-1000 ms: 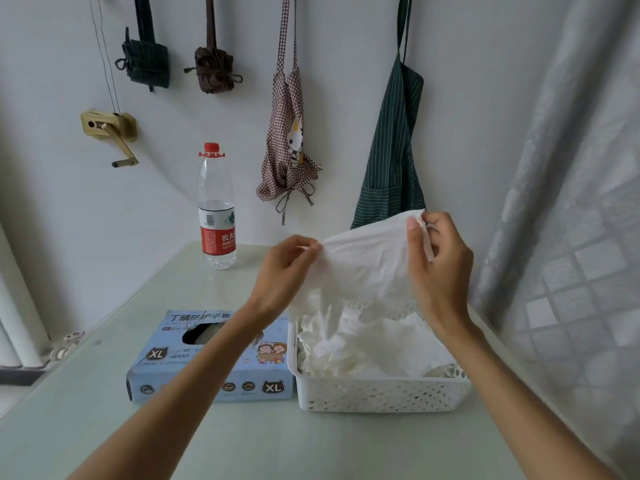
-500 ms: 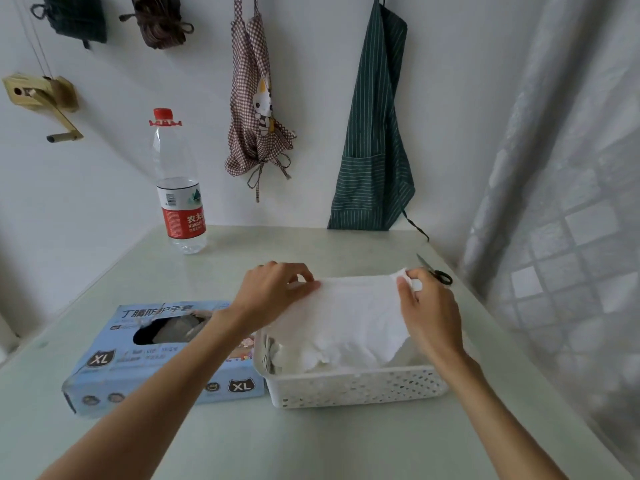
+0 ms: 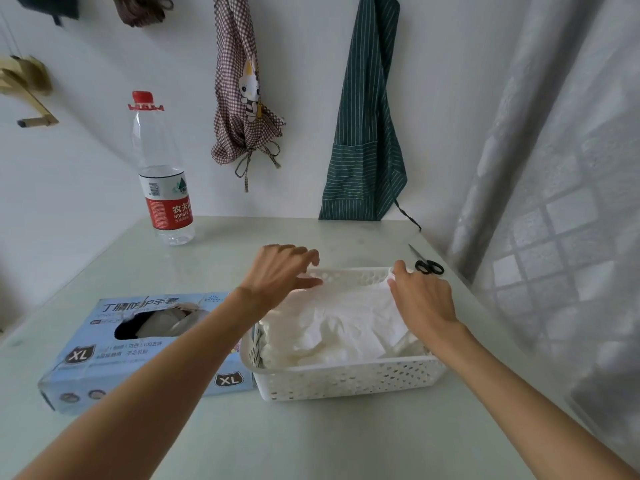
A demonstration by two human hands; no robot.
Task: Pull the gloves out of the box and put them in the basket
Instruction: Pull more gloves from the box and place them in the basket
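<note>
Left hand [image 3: 280, 271] open above the far left corner of the basket [image 3: 346, 379], fingers loosely spread, holding nothing. Right hand [image 3: 420, 299] pinching the far right corner of the top glove [image 3: 346, 313] — already laid flat on the white pile inside. Best let go low, then smooth outward so nothing spills over the rim. Beside the basket, the box [image 3: 138, 344] — more gloves showing in its opening.

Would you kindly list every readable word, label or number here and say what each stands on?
"丁腈防护手套": top of the blue glove box.
"XL": box top, near left.
"XL": box front.
"农夫" and "NONGFU", partly turned away: red label of the water bottle.
Small print on box and bottle: too blurred to read.
</note>
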